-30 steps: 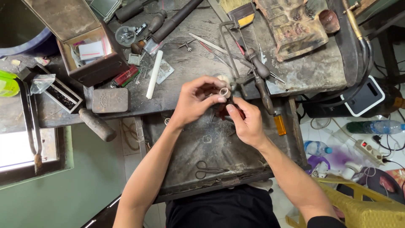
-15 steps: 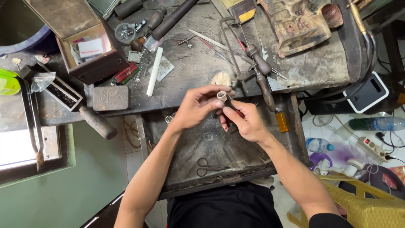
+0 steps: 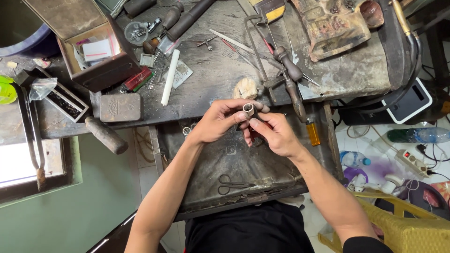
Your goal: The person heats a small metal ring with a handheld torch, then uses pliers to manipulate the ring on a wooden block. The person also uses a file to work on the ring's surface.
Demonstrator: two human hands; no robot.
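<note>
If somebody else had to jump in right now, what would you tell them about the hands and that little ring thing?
Left hand: its grip pinches a small metal ring at the fingertips, over the bench edge.
Right hand: thumb by the ring, fingers curled on something reddish that is mostly hidden.
Nearby: saw frame on the worn bench, scissors in the tray below, orange lighter at the tray's right edge.
Done or left: the pictures don't show it.

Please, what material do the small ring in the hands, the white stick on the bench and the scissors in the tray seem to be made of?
Small grey ring, pinched by the left hand beside the right hand: probably metal, with a dull silvery sheen. Long white stick: matte, chalky, perhaps plastic or ceramic; unclear. Small dark scissors: seemingly steel, tarnished grey.
</note>
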